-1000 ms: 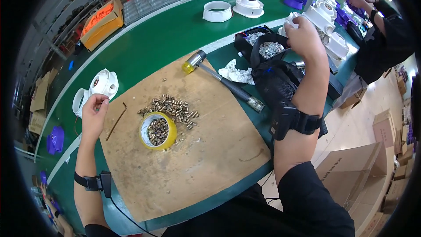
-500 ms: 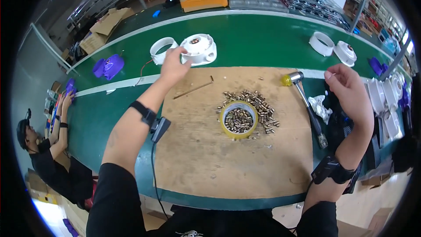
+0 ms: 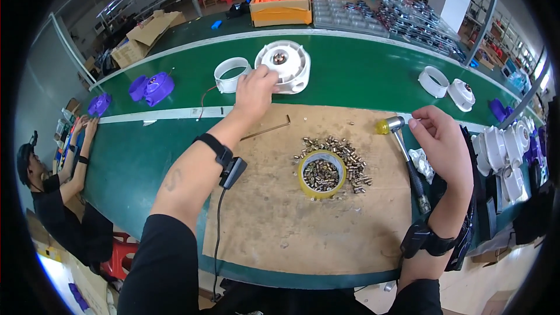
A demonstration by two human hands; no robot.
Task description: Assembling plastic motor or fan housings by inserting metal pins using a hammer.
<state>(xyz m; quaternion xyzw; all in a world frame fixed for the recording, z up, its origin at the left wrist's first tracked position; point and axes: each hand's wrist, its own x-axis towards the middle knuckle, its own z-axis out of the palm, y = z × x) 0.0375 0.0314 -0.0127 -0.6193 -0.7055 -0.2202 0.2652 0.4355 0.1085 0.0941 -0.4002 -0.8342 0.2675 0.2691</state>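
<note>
Two hands: yours, over the desk (image 3: 134, 157).
Left hand (image 3: 253, 91): at the white housing's (image 3: 296, 63) near-left rim, beyond the cardboard sheet (image 3: 326, 236); you cannot tell whether its grip holds or only touches.
Right hand (image 3: 444, 147): grip loosely parted, nothing seen inside.
Just changed: your right fingers came nearer the hammer head (image 3: 396, 123), putting it within reach.

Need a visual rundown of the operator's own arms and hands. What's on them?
Left hand and right hand: both bare, no gloves. Short black sleeves. Each forearm wears a black strap with a boxy black module. A thin black cable hangs from the left module. Left forearm also shows a faint curved mark.
</note>
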